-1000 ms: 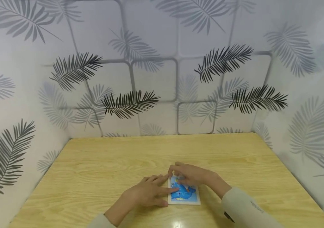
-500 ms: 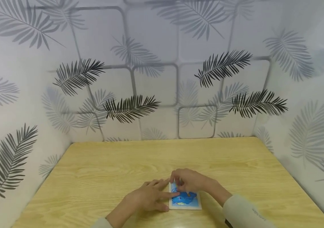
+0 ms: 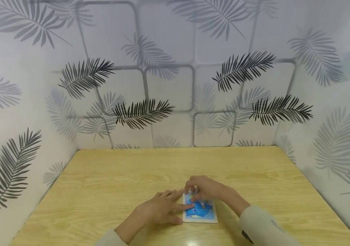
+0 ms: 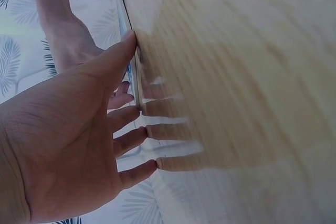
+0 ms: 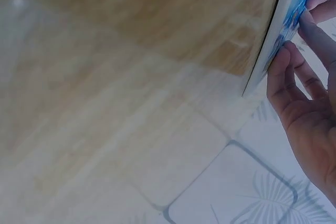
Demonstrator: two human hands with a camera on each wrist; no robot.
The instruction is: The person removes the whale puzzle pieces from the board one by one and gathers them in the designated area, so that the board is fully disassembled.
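A small square picture puzzle (image 3: 209, 215) lies flat on the table, with a blue whale on a light blue ground and a white border. My left hand (image 3: 160, 209) rests at its left side with fingers spread; the index finger reaches onto the whale and the thumb touches the near left edge. From the far side my right hand (image 3: 208, 188) bends over the puzzle, covering its upper part. In the right wrist view, the right thumb and fingertips (image 5: 281, 59) touch the picture with a gap between them. I cannot tell whether they pinch a piece.
The wood-grain table (image 3: 116, 177) extends to both sides and behind the puzzle. Leaf-patterned walls (image 3: 169, 89) rise at its back and sides. Glossy reflections show on the tabletop in both wrist views.
My right thumb and fingers have shifted slightly over the upper part of the picture. The left hand keeps its place at the puzzle's left edge. The head view tilts a little.
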